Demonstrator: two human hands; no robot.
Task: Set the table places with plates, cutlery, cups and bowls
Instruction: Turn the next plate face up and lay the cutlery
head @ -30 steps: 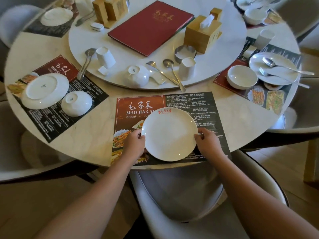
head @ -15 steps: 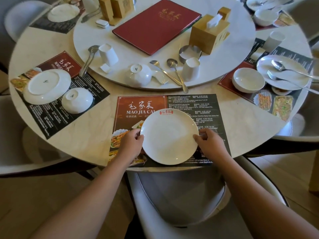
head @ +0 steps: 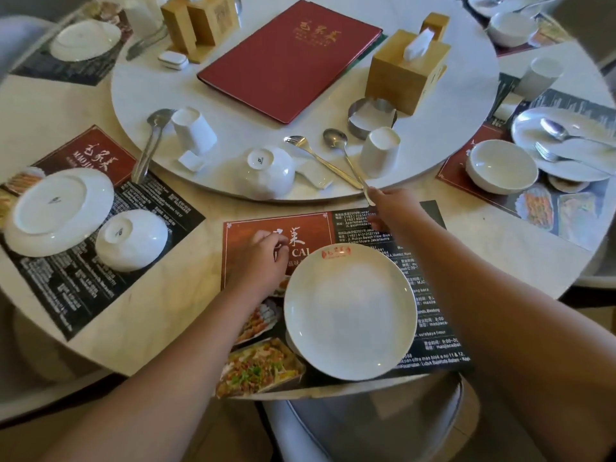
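A white plate with a red logo lies upright on the nearest placemat. My left hand hovers over the mat just left of the plate, fingers loosely curled, holding nothing. My right hand reaches to the turntable's near edge and pinches the handle ends of a fork and a spoon, which lie crossed there. An upturned white bowl sits left of the cutlery and an upturned white cup right of it.
The left place has an upturned plate and bowl. The right place holds an upright bowl and a plate with cutlery. A red menu and a wooden tissue box stand on the turntable. A chair is below me.
Both hands have let go of the plate, which stays on the mat. My right hand moved forward to the fork and spoon handles, and my left hand lifted off to the plate's left.
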